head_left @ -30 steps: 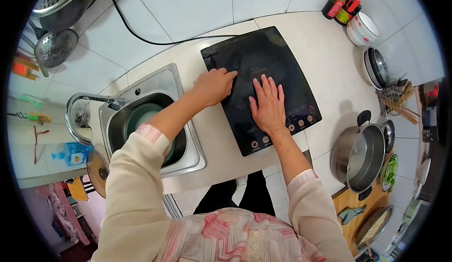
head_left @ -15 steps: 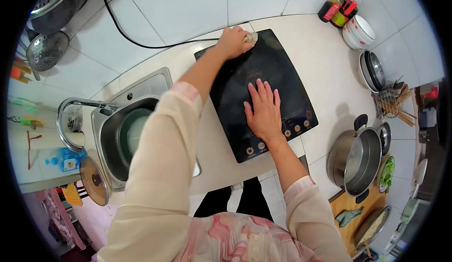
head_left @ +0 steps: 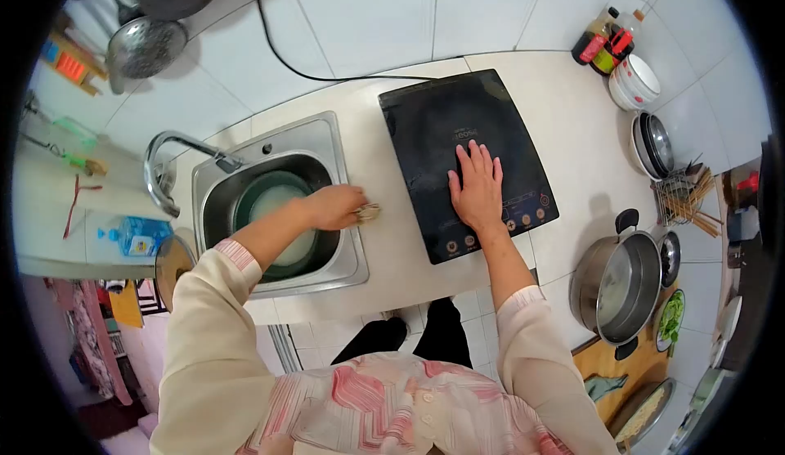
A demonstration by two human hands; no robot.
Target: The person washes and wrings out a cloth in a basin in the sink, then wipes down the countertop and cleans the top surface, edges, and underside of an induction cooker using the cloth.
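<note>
A black induction cooker point(head_left: 466, 128) lies on the pale countertop, its round buttons along the near edge. My right hand point(head_left: 478, 189) rests flat on its glass top, fingers spread. Over the right rim of the metal sink point(head_left: 347, 156), my left hand point(head_left: 331, 207) is closed around a small crumpled pale cloth point(head_left: 368, 212), whose end sticks out past the fingers. Inside the sink sits a dark green basin point(head_left: 249, 197) with cloudy water, partly hidden by my left forearm.
A curved faucet point(head_left: 168, 169) reaches over the sink's left side. On the right stand a steel pot point(head_left: 585, 279), chopsticks in a wire rack point(head_left: 675, 197), stacked bowls point(head_left: 634, 83) and sauce bottles point(head_left: 593, 42). A black cord point(head_left: 274, 38) runs behind the cooker.
My left hand has moved with the cloth from the cooker's far left corner down and left to the sink's edge. My right hand stays flat on the cooker. The view has shifted slightly.
</note>
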